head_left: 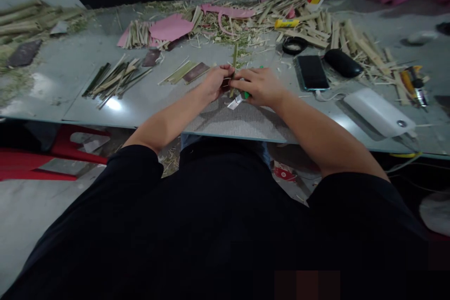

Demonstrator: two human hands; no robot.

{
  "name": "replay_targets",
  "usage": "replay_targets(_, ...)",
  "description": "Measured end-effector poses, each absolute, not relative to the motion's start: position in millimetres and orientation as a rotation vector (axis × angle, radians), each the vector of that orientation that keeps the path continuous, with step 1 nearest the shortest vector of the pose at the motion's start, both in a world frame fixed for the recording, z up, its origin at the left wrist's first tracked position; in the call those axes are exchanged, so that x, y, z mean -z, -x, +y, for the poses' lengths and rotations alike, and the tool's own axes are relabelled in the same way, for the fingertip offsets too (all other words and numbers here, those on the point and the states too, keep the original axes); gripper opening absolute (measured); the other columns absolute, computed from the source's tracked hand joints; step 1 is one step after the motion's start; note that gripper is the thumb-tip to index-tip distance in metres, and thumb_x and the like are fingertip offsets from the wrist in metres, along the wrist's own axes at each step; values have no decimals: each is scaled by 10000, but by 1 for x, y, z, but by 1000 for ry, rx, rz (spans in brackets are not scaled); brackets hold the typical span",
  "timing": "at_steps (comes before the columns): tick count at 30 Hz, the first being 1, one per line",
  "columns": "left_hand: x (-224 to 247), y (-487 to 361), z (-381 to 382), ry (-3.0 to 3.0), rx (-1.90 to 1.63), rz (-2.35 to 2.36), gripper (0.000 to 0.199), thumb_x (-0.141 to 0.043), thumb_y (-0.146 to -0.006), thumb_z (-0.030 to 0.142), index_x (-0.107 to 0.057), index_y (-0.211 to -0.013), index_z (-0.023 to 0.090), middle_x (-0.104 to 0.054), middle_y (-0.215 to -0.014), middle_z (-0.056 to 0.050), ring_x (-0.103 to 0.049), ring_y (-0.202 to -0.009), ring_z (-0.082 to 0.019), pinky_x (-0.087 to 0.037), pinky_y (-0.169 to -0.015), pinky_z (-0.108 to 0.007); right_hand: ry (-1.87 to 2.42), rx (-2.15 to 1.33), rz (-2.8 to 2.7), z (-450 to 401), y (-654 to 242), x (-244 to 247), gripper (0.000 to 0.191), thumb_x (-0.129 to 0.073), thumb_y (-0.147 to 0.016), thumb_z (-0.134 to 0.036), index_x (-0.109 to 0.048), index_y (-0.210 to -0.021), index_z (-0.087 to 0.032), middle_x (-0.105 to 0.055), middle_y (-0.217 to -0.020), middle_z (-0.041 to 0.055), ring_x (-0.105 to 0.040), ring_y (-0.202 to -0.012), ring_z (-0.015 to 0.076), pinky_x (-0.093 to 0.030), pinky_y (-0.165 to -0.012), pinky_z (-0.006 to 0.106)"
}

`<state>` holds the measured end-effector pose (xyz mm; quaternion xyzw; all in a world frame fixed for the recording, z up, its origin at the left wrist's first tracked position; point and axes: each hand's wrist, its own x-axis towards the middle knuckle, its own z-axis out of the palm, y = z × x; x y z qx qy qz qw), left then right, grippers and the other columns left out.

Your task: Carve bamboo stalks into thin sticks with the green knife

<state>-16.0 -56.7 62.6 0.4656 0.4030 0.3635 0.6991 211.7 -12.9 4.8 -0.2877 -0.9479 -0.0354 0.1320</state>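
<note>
A thin greenish bamboo strip (235, 54) stands out between my hands, pointing away from me. My left hand (218, 82) is closed, its fingertips pinching the strip from the left. On the right, my right hand (258, 85) is closed around a utility knife (236, 101) with a green handle. Its blade juts toward the lower left, and that hand's fingertips also touch the strip. Just left of my left hand lie a brown sandpaper piece (196, 73) and several pale bamboo strips (178, 73).
Bamboo strips (117, 77) are piled at the left. Shavings and pink paper (172, 28) spread along the back. A black tape roll (294, 46), phone (312, 72), black mouse (342, 63) and white power bank (379, 111) lie right. A red stool (70, 147) stands below the table's left edge.
</note>
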Motion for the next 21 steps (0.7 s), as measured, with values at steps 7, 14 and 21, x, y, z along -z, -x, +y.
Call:
replay_targets(7,-40,14,-36,-928,-1077,1044,320,-616,-1328,107,-613,-1040,245,-651,-770,37,-594,-694,-109,-444,-685,-240,1210,-26,-2281,1,-222,6,674,-408,-1283,-774,-906,-1492,-370,-928,-1371,169,-785,-1285,473,-590,-1008,629)
replay_targets(14,-35,6,-38,-902,-1099,1013,439,-476,-1270,84,-482,-870,265,-480,-701,27,-437,-588,-134,-375,-616,-310,1358,107,-2178,29,-233,27,812,-317,-1220,-999,-868,-1224,-401,-891,-983,160,-795,-986,481,-535,-787,614)
replay_targets(21,-36,4,-44,-840,-1063,956,403,-576,-1293,226,-486,-901,258,-355,-716,54,-332,-533,-100,-305,-549,-263,1582,66,-2178,0,-207,1,572,-500,-1326,-803,-825,-1119,-381,-882,-986,149,-789,-1062,415,-547,-864,536)
